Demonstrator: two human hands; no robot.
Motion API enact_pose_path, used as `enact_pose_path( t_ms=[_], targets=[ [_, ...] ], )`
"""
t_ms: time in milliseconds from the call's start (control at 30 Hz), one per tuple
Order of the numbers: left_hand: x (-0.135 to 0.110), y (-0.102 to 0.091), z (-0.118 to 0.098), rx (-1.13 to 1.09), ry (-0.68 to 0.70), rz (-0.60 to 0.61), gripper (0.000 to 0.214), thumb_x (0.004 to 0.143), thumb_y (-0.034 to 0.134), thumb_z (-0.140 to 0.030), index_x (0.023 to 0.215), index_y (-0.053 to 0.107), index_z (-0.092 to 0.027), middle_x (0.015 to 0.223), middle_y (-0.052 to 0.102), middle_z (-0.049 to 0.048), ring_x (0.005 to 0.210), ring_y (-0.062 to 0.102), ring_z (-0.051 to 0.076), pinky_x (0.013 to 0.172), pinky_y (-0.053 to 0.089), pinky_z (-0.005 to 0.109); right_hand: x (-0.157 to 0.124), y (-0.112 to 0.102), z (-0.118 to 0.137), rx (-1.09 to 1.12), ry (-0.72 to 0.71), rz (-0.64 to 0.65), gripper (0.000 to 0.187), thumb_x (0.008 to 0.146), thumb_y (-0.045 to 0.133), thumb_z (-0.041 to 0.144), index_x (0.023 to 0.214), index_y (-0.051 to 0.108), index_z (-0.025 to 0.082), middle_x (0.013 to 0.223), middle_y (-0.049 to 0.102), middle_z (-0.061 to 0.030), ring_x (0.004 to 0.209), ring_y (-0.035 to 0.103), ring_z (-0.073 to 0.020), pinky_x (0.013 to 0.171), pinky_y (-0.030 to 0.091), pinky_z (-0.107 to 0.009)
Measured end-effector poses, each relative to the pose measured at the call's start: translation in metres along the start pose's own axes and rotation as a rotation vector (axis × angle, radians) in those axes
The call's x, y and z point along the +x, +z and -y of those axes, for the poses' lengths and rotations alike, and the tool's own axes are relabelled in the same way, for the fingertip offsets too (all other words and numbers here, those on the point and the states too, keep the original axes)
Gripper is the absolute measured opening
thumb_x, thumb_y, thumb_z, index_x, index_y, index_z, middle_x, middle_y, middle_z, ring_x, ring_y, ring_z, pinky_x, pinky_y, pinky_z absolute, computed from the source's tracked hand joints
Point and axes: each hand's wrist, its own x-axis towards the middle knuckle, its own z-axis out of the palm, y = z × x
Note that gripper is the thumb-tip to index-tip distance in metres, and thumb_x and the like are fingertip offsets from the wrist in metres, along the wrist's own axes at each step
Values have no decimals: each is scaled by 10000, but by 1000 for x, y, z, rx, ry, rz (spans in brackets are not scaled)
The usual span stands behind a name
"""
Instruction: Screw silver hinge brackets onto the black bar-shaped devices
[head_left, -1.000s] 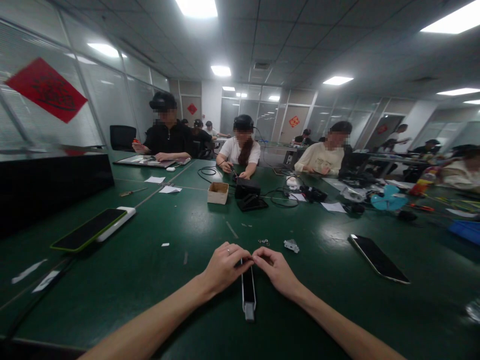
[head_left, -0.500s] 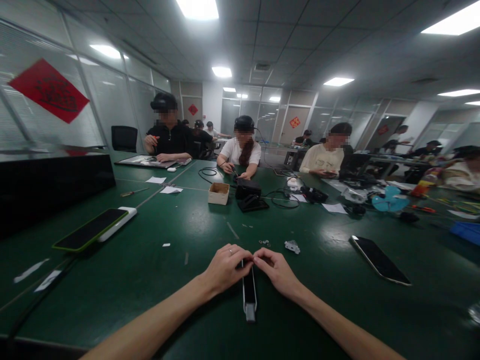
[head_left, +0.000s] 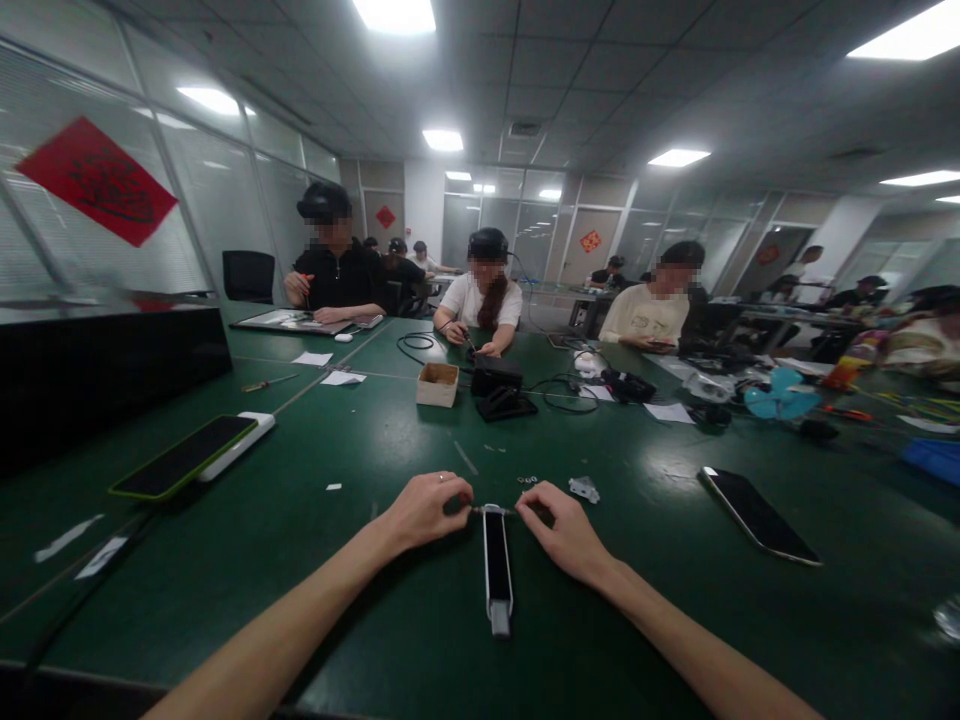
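Note:
A slim device [head_left: 498, 565] with a black face, white edges and a grey tip lies lengthwise on the green table in front of me. On the left of its far end, my left hand [head_left: 429, 512] is closed in a pinch. My right hand [head_left: 559, 528] pinches on the other side of that end. Something small and thin shows at the fingertips of both hands, too small to name. Several tiny rings [head_left: 528, 480] and a small clear plastic piece [head_left: 584, 489] lie just beyond my right hand.
A phone [head_left: 759, 515] lies at right; a green-edged phone [head_left: 187, 457] rests on a white object at left. Farther back are a small open box [head_left: 437, 385], a black device [head_left: 497, 378], cables and a blue fan [head_left: 781, 395]. People sit across the table [head_left: 360, 610].
My hands have drawn apart, the left one moving left and the right one slightly right. The far end of the slim device now shows between them.

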Motion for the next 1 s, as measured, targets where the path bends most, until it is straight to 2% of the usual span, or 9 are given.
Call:
enact_pose_path(
  t_ms=[100,300,700,1000],
  targets=[
    [-1,-3,1,-41,-35,59,113,819,572,-219,906,623,-167,847,643,14,724,596,136,661,449,230,0,1,-6,-58,11,37,162,871,507,282,893,636,188,945,600,-61,861,555,-194,754,466,-337],
    [1,-6,-5,-69,-68,129,124,806,576,-224,898,645,-178,796,638,2,688,591,133,634,440,220,0,4,-12,-79,38,71,152,874,515,276,915,642,205,950,601,-48,866,557,-188,755,477,-333],
    [2,0,-1,-125,-120,118,132,806,577,-236,886,665,-178,759,651,-4,662,596,130,639,441,221,1,7,-18,-78,-30,48,160,879,518,286,890,646,191,921,605,-43,867,552,-179,784,459,-334],
    [2,1,-1,-267,-207,115,134,804,596,-245,881,676,-170,776,674,-11,673,607,115,642,463,206,2,5,-15,-83,-5,78,156,876,519,290,878,644,197,908,606,-46,848,548,-182,760,468,-331]
  ],
)
